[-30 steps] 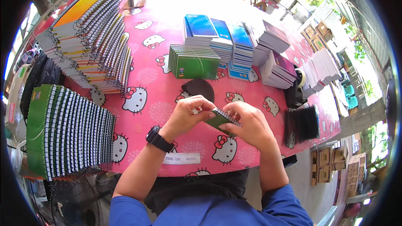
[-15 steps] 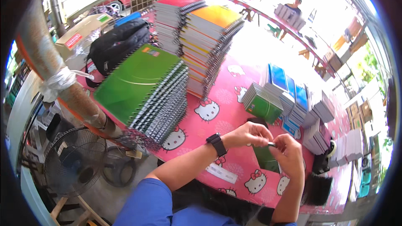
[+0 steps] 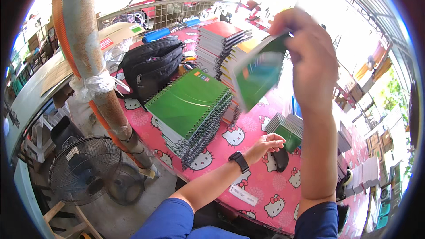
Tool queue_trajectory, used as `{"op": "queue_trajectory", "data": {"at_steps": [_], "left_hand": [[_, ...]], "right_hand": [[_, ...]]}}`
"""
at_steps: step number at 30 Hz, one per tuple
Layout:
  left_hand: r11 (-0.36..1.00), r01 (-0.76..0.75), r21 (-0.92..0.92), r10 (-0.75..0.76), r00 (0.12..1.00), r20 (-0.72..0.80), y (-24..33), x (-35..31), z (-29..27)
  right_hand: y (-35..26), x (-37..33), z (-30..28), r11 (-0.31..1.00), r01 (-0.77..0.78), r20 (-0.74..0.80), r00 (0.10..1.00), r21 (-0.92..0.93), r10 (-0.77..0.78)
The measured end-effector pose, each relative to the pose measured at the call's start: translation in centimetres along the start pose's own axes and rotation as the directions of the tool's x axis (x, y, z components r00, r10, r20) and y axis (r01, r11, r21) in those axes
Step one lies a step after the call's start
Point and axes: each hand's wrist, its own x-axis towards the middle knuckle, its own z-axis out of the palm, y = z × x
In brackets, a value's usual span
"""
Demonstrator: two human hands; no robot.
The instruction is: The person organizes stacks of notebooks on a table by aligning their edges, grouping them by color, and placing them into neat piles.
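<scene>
Right hand (image 3: 312, 64) pinches a blurred, seemingly spiral-bound green notebook (image 3: 260, 77) aloft, left hand (image 3: 261, 148) half-open: likely mid-transfer, calling for steady placement!

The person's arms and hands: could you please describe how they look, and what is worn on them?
The left hand and right hand wear no gloves. A black watch with a dark strap circles the left wrist; none shows on the right. The blue sleeves are short, leaving both forearms bare; the right one looks darker.
</scene>
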Motion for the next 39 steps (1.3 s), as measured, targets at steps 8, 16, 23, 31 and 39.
{"op": "queue_trajectory", "data": {"at_steps": [8,16,23,31,39], "left_hand": [[0.976,-0.038,-0.214,0.035,0.999,-0.019,-0.2,-0.6,0.9],[0.931,0.131,-0.340,-0.098,0.989,0.111,-1.2,0.2,-0.7],[0.995,0.095,-0.010,-0.094,0.995,0.030,-1.0,0.6,0.0],[0.999,0.035,-0.005,-0.036,0.983,-0.181,-0.2,0.4,-1.0],[0.964,-0.254,-0.082,0.191,0.872,-0.450,0.3,0.5,-1.0]], "right_hand": [[0.3,-0.9,13.0,0.932,0.263,0.642,0.676,0.248,-0.362],[2.3,-3.4,12.1,0.911,0.356,0.150,0.909,0.209,-0.390],[2.7,-8.1,11.0,0.970,0.184,0.174,0.972,-0.161,-0.156],[6.5,-14.0,4.4,0.988,0.153,0.065,0.986,-0.029,-0.151],[17.4,-29.8,-9.4,0.486,-0.414,-0.182,0.872,-0.769,0.455]]}}
